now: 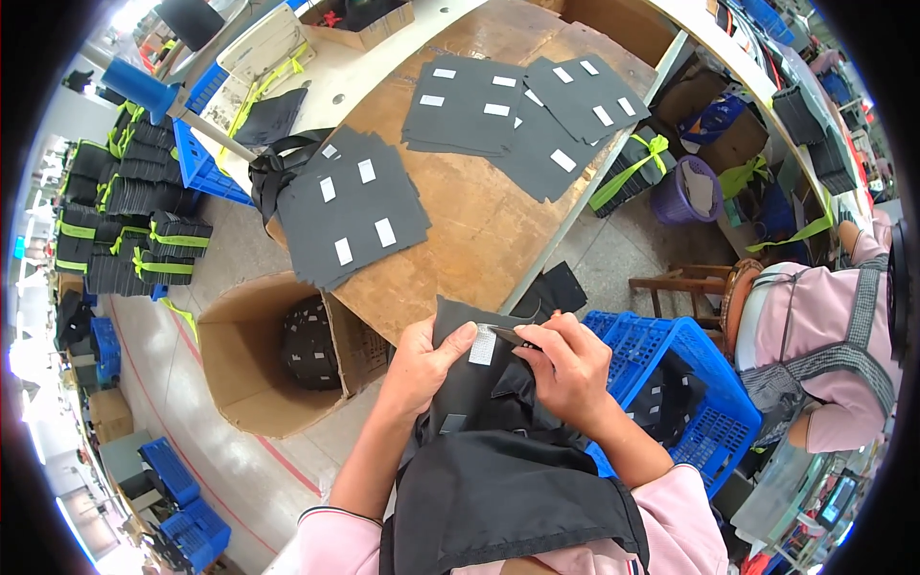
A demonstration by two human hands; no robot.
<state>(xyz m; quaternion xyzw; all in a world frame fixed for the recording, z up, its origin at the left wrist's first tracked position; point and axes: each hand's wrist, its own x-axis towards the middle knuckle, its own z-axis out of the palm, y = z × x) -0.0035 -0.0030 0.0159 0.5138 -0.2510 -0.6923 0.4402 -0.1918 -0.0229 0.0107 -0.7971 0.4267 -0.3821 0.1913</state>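
My left hand is closed on a dark grey fabric panel, its thumb pressing beside a white printed label. The panel is held up over my lap, and another label shows lower on it. My right hand is closed at the panel's right edge, fingertips pinched around what look like small thread snips. Their tip points toward the label, and the fingers hide most of them. A dark thread or strip curves above the right fingers. Black apron cloth covers my lap.
Stacks of labelled dark panels lie on the wooden table. A cardboard box stands left, a blue crate right, both holding dark pieces. Beyond are a purple bin and a seated person in pink.
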